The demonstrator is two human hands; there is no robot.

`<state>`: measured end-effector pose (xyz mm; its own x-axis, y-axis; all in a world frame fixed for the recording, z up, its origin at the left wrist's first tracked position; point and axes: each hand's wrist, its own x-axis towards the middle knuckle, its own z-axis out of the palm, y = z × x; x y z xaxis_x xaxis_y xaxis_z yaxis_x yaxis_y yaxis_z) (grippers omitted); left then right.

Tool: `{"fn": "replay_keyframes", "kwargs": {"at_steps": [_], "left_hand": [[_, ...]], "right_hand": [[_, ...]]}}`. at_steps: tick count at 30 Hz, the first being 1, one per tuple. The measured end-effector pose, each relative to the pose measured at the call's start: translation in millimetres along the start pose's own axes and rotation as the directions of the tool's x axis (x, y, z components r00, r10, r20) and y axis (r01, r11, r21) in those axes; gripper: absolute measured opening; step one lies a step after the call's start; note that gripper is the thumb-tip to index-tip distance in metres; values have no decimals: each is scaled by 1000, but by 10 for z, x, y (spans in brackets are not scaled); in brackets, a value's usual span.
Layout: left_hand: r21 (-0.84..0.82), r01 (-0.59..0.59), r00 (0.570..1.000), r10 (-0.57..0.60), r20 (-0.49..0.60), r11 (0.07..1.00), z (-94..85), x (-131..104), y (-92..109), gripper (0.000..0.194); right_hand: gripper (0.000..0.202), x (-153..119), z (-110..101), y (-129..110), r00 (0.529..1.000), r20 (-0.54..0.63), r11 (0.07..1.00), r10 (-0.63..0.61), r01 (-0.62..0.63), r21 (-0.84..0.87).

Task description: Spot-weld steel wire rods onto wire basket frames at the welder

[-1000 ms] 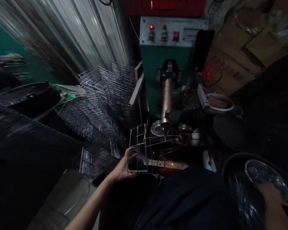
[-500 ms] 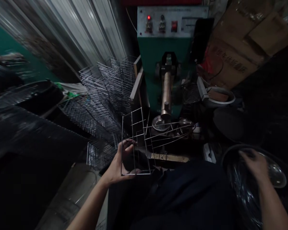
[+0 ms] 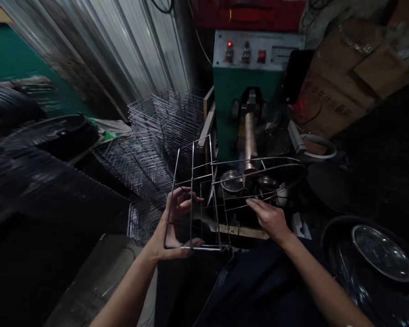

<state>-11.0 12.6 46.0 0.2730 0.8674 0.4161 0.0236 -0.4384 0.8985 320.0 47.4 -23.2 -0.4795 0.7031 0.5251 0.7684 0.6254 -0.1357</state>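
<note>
A bent wire rack (image 3: pixel 216 195) stands in front of me, its rectangular side facing left and a long rounded wire loop reaching right. My left hand (image 3: pixel 175 227) is closed around the left side of the rack, thumb at the bottom bar. At the loop's lower wires is my right hand (image 3: pixel 272 221), thumb and fingers pinched together; whatever lies between its fingertips is too small to make out. Just behind the loop, a copper-coloured rod (image 3: pixel 250 141) juts from a green machine (image 3: pixel 225 95). Two small metal dishes, a left one (image 3: pixel 231 181) and a right one (image 3: pixel 267 183), sit below the rod.
Stacked wire racks (image 3: pixel 153 136) stand at the left beside the machine. A round shiny metal dish (image 3: pixel 383 252) rests at the lower right. Cardboard (image 3: pixel 330 91) leans at the back right, near a white-rimmed bowl (image 3: pixel 322 146). A red light glows on the control panel (image 3: pixel 252 47).
My right hand has moved left from the round metal dish to the rack's loop, its fingers now pinched. My left hand still holds the rack, which appears slightly turned. The view has shifted.
</note>
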Motion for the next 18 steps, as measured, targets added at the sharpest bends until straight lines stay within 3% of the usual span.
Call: {"fn": "replay_keyframes", "kwargs": {"at_steps": [9,18], "left_hand": [[-26,19,1000,-20,-21,999,5,145,9,101],[26,22,1000,-21,-15,999,-84,234,21,102]], "right_hand": [[46,128,39,75,1000,-12,999,2,-1,51],[50,169,-25,64,1000,13,988,-2,4,-157]]}}
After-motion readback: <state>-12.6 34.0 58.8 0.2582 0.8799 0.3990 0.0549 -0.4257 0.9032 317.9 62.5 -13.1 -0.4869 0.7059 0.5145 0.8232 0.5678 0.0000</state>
